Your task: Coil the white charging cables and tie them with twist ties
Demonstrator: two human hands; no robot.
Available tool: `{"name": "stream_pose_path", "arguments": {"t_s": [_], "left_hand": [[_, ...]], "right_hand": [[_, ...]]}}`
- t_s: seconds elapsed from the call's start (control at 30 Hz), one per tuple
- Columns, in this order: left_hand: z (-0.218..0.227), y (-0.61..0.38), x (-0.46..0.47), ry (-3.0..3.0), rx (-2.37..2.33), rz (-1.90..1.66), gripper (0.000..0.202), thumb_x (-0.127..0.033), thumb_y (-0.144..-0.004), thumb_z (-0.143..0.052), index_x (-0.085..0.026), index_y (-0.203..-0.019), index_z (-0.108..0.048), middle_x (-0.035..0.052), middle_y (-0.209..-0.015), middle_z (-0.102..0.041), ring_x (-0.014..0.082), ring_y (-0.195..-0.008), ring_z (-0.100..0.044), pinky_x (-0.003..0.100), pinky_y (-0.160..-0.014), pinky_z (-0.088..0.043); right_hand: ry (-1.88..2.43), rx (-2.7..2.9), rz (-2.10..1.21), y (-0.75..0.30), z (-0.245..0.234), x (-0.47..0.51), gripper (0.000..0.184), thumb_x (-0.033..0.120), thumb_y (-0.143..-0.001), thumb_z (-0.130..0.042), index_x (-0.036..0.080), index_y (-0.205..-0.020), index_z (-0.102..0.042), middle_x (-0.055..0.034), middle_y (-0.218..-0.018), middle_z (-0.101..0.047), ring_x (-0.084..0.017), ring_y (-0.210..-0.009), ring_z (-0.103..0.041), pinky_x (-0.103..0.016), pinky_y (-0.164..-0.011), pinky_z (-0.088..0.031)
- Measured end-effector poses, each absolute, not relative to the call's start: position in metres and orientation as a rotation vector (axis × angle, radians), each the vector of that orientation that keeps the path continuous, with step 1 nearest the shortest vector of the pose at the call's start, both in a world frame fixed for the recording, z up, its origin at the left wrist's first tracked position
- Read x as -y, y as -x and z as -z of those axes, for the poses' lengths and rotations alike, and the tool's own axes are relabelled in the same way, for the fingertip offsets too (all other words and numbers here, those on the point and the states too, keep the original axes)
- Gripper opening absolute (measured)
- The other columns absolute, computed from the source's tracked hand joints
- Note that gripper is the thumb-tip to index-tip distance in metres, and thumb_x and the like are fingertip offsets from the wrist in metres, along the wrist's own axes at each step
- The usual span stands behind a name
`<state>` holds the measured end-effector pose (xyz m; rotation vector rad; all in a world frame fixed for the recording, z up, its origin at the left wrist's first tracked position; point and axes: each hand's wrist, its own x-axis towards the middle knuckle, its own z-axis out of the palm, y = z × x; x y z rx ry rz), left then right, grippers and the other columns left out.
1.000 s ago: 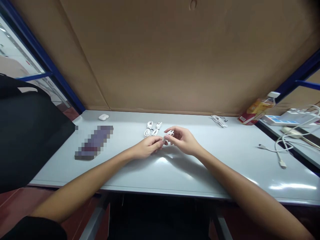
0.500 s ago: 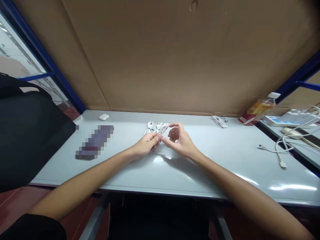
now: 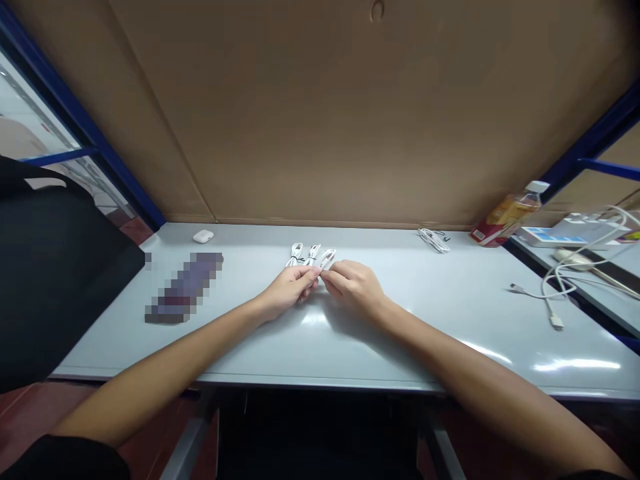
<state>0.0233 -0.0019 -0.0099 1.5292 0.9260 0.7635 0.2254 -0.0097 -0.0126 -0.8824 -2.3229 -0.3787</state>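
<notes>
Okay, both hands are in close at the middle of the pale grey table [image 3: 400, 350]. My left hand [image 3: 287, 291] comes in with its fingers pinched together, and my right hand [image 3: 355, 287] meets it with fingers curled inward, the two sets of fingertips almost touching. Between them, the coiled white cable [image 3: 328, 257] tilts up off the tabletop, its lower end running into that pinch, though from up here I can't tell which hand has hold of it. Right beside it, toward the left, lie a second coiled white cable [image 3: 313, 254] and a third coiled white cable [image 3: 295, 254]. Farther along the table I've got a white earbud case [image 3: 203, 236] and a pixelated object [image 3: 185, 288] too blurred to name. Off to the right sit a fourth coiled white cable [image 3: 433, 241], a plastic drink bottle [image 3: 505, 223] lying tilted, and a loose white cable [image 3: 553, 290] trailing over the table's edge.
</notes>
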Motion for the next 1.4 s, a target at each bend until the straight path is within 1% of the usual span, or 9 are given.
{"name": "stream_pose_path", "arguments": {"t_s": [0.1,0.2,0.27,0.4,0.53,0.73,1.07,1.2,1.4], "left_hand": [[0.006,-0.024,0.004,-1.556,-0.923,-0.761,0.051,-0.065,-0.094,-0.054,-0.017,-0.076,-0.055,-0.001,-0.068,-0.05,0.0097,-0.056,-0.042,0.023,-0.051,-0.035],[0.004,-0.023,0.006,-1.609,-0.931,-0.779,0.05,-0.064,-0.095,-0.053,-0.017,-0.079,-0.058,-0.0008,-0.068,-0.051,0.0104,-0.057,-0.043,0.023,-0.052,-0.035],[0.005,-0.023,0.006,-1.636,-0.951,-0.81,0.048,-0.062,-0.096,-0.052,-0.017,-0.08,-0.059,-0.0021,-0.064,-0.049,0.0106,-0.056,-0.042,0.023,-0.052,-0.034],[0.007,-0.023,0.005,-1.656,-0.955,-0.885,0.047,-0.059,-0.098,-0.051,-0.016,-0.081,-0.061,-0.0008,-0.071,-0.053,0.0101,-0.058,-0.044,0.024,-0.056,-0.036],[0.006,-0.024,0.005,-1.673,-0.905,-0.893,0.045,-0.058,-0.098,-0.051,-0.016,-0.085,-0.062,-0.0001,-0.077,-0.056,0.0102,-0.061,-0.046,0.024,-0.058,-0.038],[0.002,-0.025,0.009,-1.733,-0.914,-0.882,0.047,-0.06,-0.098,-0.049,-0.017,-0.082,-0.059,-0.0019,-0.069,-0.052,0.0105,-0.057,-0.043,0.024,-0.055,-0.037],[0.005,-0.026,0.008,-1.718,-0.897,-0.864,0.047,-0.06,-0.098,-0.049,-0.017,-0.079,-0.054,-0.0011,-0.072,-0.053,0.0111,-0.06,-0.045,0.024,-0.057,-0.037],[0.007,-0.026,0.007,-1.674,-0.882,-0.843,0.046,-0.059,-0.098,-0.05,-0.017,-0.082,-0.056,-0.001,-0.075,-0.053,0.0105,-0.061,-0.045,0.023,-0.057,-0.037],[0.003,-0.027,0.008,-1.667,-0.887,-0.8,0.046,-0.061,-0.098,-0.05,-0.017,-0.096,-0.061,-0.0033,-0.067,-0.047,0.0115,-0.059,-0.044,0.024,-0.056,-0.036]], "right_hand": [[0.871,2.368,0.248,-0.226,0.01,0.009,0.03,0.005,-0.093,-0.051,0.022,-0.073,-0.066,-0.0054,-0.071,-0.063,-0.019,-0.065,-0.051,-0.034,-0.063,-0.041],[0.951,2.24,-0.009,-0.224,0.006,0.013,0.023,0.015,-0.095,-0.055,0.021,-0.078,-0.069,-0.005,-0.075,-0.066,-0.018,-0.068,-0.055,-0.032,-0.064,-0.043],[1.046,2.111,-0.33,-0.224,0.002,0.016,0.019,0.024,-0.095,-0.057,0.019,-0.085,-0.072,-0.0045,-0.08,-0.07,-0.016,-0.067,-0.058,-0.03,-0.064,-0.044],[1.148,1.749,-1.191,-0.228,-0.003,0.015,0.028,0.037,-0.095,-0.055,0.017,-0.088,-0.073,-0.0036,-0.078,-0.069,-0.013,-0.061,-0.059,-0.026,-0.055,-0.04],[1.049,1.584,-1.528,-0.232,-0.002,0.01,0.03,0.043,-0.091,-0.062,0.016,-0.082,-0.072,-0.0037,-0.073,-0.065,-0.012,-0.06,-0.056,-0.024,-0.05,-0.035],[1.008,1.587,-1.561,-0.233,0.001,0.011,0.03,0.045,-0.088,-0.071,0.017,-0.077,-0.069,-0.0004,-0.068,-0.061,-0.009,-0.055,-0.046,-0.024,-0.051,-0.036],[1.007,1.7,-1.36,-0.226,-0.003,0.016,0.026,0.042,-0.088,-0.071,0.017,-0.083,-0.069,-0.0013,-0.067,-0.064,-0.011,-0.054,-0.054,-0.024,-0.046,-0.04],[1.011,1.734,-1.336,-0.226,-0.008,0.019,0.026,0.041,-0.088,-0.07,0.015,-0.09,-0.072,-0.0052,-0.078,-0.071,-0.013,-0.061,-0.061,-0.024,-0.05,-0.044],[1.032,1.766,-1.228,-0.228,-0.007,0.018,0.026,0.04,-0.088,-0.068,0.015,-0.083,-0.072,-0.003,-0.069,-0.066,-0.013,-0.058,-0.056,-0.026,-0.051,-0.041]]}}
